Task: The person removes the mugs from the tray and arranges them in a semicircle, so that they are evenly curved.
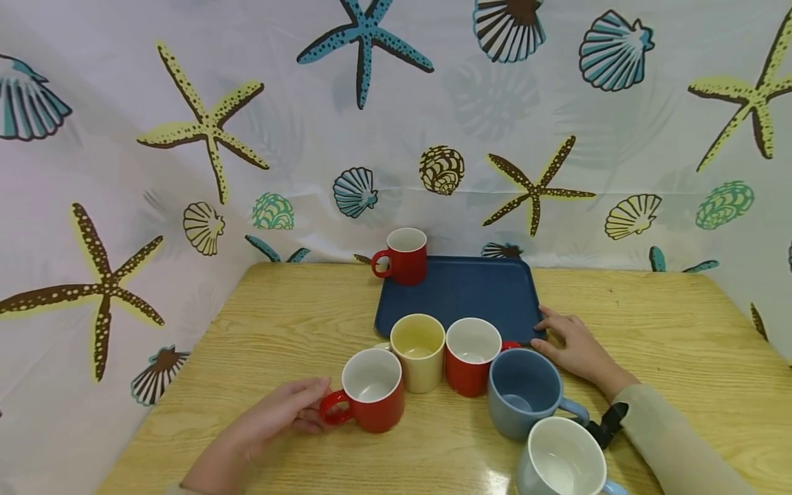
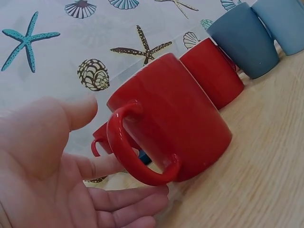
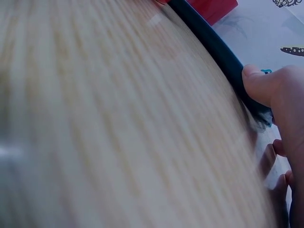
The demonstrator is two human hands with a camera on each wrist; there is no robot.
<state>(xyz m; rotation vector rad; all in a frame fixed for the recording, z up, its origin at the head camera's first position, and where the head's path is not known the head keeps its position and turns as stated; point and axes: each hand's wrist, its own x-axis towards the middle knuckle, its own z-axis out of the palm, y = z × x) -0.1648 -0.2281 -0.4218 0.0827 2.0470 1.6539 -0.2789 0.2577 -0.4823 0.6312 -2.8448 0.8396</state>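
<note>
A red mug point(image 1: 379, 407) with a white inside stands at the front left. My left hand point(image 1: 293, 407) is beside its handle, and in the left wrist view the thumb is extended and apart from the handle point(image 2: 124, 142). The fingers lie near the handle without curling round it. At the back is a dark blue tray point(image 1: 464, 292), bearing another red mug point(image 1: 410, 260) at its far left corner. My right hand point(image 1: 575, 347) touches the tray's right edge near the front corner. In the right wrist view its thumb rests against the rim point(image 3: 223, 54).
A cream mug point(image 1: 419, 361), a third red mug point(image 1: 468, 368), a blue mug point(image 1: 522, 399) and a pale blue mug point(image 1: 559, 460) stand in a slanting row before the tray. Patterned cloth point(image 1: 396, 151) hangs behind the wooden table point(image 1: 297, 309).
</note>
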